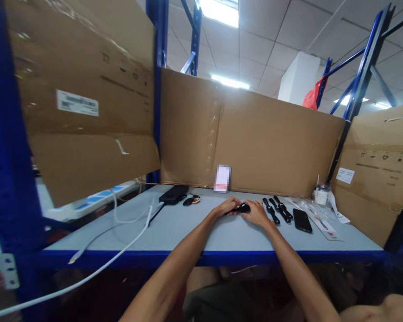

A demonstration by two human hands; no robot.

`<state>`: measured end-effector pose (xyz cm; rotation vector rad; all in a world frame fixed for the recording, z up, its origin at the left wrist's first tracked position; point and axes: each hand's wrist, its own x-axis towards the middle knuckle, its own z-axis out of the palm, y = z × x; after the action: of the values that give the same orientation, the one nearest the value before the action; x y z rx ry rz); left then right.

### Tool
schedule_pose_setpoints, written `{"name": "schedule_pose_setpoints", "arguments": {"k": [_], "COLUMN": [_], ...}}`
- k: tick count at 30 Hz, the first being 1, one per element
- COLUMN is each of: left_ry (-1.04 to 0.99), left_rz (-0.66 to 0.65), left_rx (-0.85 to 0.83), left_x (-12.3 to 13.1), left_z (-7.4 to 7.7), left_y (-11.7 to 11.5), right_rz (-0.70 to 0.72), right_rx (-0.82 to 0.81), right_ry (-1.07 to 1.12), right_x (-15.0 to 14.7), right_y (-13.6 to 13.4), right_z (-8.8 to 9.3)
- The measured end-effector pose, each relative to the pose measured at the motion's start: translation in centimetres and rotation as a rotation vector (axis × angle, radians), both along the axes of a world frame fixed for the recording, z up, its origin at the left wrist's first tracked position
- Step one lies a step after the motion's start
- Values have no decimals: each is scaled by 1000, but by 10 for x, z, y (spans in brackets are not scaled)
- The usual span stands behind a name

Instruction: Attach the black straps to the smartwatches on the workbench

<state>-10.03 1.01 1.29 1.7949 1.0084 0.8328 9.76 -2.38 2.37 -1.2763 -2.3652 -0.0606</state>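
Both hands meet at the middle of the grey tabletop [188, 230], around a small black object [243, 207] that looks like a watch with a strap. My left hand [227, 205] is closed on its left end, over the dark strap. On the other side, my right hand [255, 212] has its fingers closed on the right part of the same object. Several black watch-like straps [271, 212] lie side by side just right of my right hand. A black phone [302, 220] rests flat beyond them.
A black box-shaped device [173, 195] with a white cable [134, 239] lies at the left, near a key fob [189, 200]. A lit phone [222, 179] leans on the cardboard wall [275, 143]. Plastic packaging [314, 210] and a cup [320, 196] stand at the right.
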Motion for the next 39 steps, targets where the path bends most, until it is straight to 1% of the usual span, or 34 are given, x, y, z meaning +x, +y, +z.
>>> {"name": "schedule_pose_setpoints", "arguments": {"k": [6,10,15,17,19,23,28,31,36,39], "left_ry": [29,38,67,78,74,45,43,66,96,86], "left_rz": [-28,-9,31,29,30,29,34,35,36,16], "left_rx": [-20,-14,-14,-14,-28,-37,-28,-36,-24,-24], "left_x": [0,2,4,3,3,2,1,1,2,2], "left_z": [1,4,5,6,5,2,-1,0,3,5], "left_y": [0,-3,-5,-6,-5,-4,-3,-3,-6,-7], "right_rz": [19,-2,90,129,138,104,33,9,17,-18], "right_rx": [-190,-243,-319,-333,-332,-300,-285,-305,-322,-317], "right_ry": [261,411,556,571,551,527,537,558,606,613], "right_x": [13,16,20,22,24,22,16,15,12,11], "right_y": [16,24,33,37,40,42,38,36,36,37], "right_z": [5,-1,-10,-13,-15,-16,-16,-16,-15,-17]}}
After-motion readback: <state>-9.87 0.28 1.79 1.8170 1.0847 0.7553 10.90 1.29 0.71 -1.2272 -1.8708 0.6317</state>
